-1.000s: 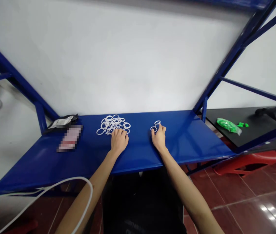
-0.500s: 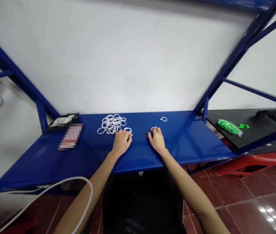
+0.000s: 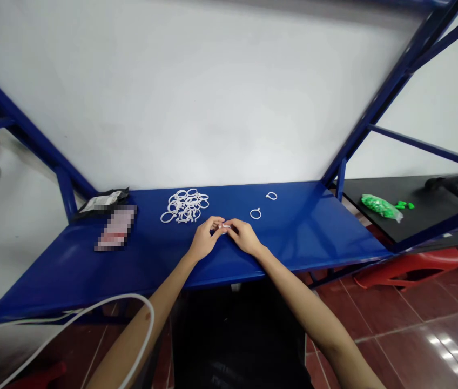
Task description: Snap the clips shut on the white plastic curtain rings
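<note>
Both my hands meet over the blue shelf point(image 3: 302, 237), just in front of a heap of white plastic rings point(image 3: 184, 205). My left hand point(image 3: 203, 240) and my right hand point(image 3: 242, 235) pinch one small white ring point(image 3: 224, 226) between their fingertips. Two single white rings lie apart on the shelf to the right: one point(image 3: 255, 213) close to my right hand, another point(image 3: 271, 196) farther back near the wall.
A black packet point(image 3: 102, 201) and a blurred pinkish card point(image 3: 116, 228) lie at the shelf's left. Blue frame posts point(image 3: 339, 178) rise at both ends. A green bag point(image 3: 379, 207) rests on a black table to the right. A white cable point(image 3: 103, 308) loops below left.
My right hand left two rings on the shelf and moved left. My left hand drew a ring from the heap, and the two hands came together on it.
</note>
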Demonstrator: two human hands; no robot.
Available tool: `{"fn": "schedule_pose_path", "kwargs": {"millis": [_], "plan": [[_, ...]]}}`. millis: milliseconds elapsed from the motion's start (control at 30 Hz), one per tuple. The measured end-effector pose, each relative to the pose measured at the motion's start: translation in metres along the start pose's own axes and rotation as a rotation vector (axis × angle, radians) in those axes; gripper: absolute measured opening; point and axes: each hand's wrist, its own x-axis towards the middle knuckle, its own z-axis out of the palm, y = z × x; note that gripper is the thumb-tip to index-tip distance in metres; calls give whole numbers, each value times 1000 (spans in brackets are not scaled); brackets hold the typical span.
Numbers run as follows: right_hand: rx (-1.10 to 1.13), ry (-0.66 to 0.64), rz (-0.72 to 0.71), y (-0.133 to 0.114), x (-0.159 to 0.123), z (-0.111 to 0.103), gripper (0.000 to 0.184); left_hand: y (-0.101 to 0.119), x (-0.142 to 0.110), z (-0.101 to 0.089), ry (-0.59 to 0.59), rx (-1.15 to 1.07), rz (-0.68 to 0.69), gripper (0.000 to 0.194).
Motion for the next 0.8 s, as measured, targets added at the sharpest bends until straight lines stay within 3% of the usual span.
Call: {"fn": "schedule_pose_path", "kwargs": {"millis": [100,267,433,800], "plan": [[50,34,46,5,0,-1,27,-2,0,2,-5,-31,-18,30],[88,47,39,6,-2,-2,27,-6,0,2,10,-32,-40,16],[74,87,7,2,-5,-3,22,-8,1,-1,58,-18,-61,15],[2,24,-70,0,-9,-5,22,-3,-4,1,57,80,52,12]]}}
